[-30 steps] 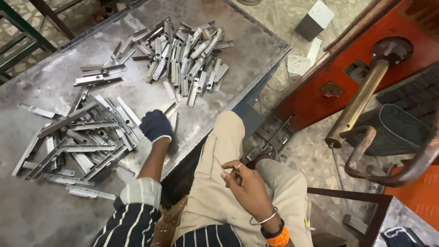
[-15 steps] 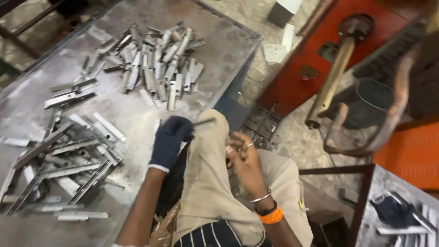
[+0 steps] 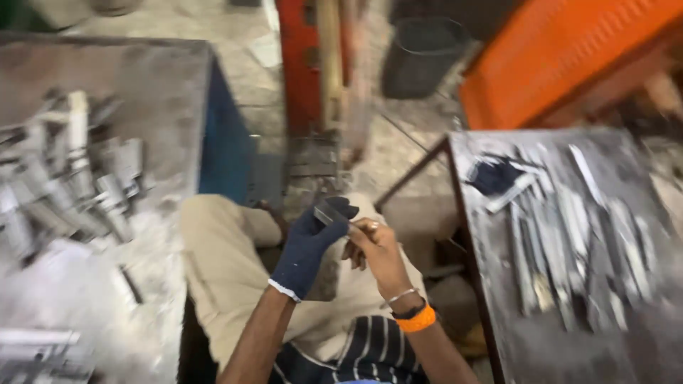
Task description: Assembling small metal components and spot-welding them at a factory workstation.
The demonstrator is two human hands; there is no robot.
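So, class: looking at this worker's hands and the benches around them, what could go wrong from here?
1. The right hand is bare while the gloved left hand holds a small metal piece; an edge might cut it.
2. The piece is held over the lap, so it could drop.
3. Loose metal strips crowd the right table; some might slide off.

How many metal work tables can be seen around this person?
2. One metal table stands to the person's left, strewn with metal strips; another table stands to the right, also carrying strips. More may lie outside the view.
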